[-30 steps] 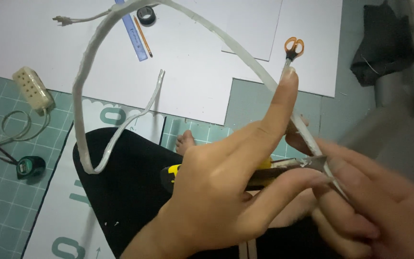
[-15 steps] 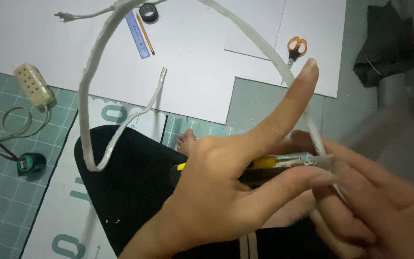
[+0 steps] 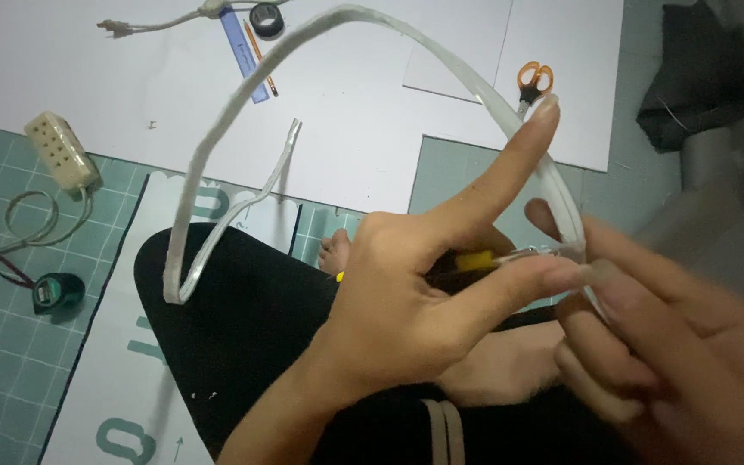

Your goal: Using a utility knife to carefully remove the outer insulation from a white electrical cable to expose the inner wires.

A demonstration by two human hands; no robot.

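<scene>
A long white flexible strip arcs from my lap, up over the floor and down to my hands. My left hand is in the middle, index finger stretched up along the strip, thumb and other fingers closed on a yellow-and-black hand tool. The tool's metal tip touches the strip close to my right hand, which pinches the strip's near end at the lower right. A shorter loose tail of the strip rises from the bend over my knee.
I sit on a green cutting mat beside white boards. On the floor lie a white socket block with cord, a tape measure, orange scissors, a blue ruler, a tape roll and a dark cloth.
My left index finger has slid a little higher along the strip and the arc has swung slightly. Both hands keep their hold.
</scene>
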